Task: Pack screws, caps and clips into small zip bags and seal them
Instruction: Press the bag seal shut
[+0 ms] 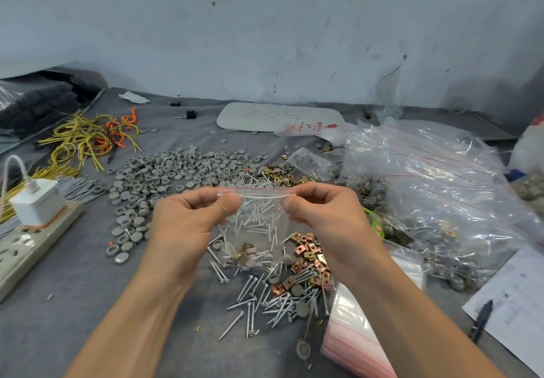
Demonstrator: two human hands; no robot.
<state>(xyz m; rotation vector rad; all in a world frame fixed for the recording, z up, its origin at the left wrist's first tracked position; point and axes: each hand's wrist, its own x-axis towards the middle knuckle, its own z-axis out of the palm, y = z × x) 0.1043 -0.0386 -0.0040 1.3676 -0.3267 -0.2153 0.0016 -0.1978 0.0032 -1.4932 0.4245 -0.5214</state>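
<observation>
Above grey table, hands pinch zip bag between them.

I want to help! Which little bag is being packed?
On the grey table, find the loose screws in the middle. Above them, left hand and right hand pinch a small zip bag by its top; unlike the piled bags nearby, it's held up.

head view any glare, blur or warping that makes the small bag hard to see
Head view: centre sharp, light soft, shadows faint; the small zip bag shows little glare, while the big plastic bags at right glint white; the wide-angle lens bends the table toward the frame edges.
</observation>
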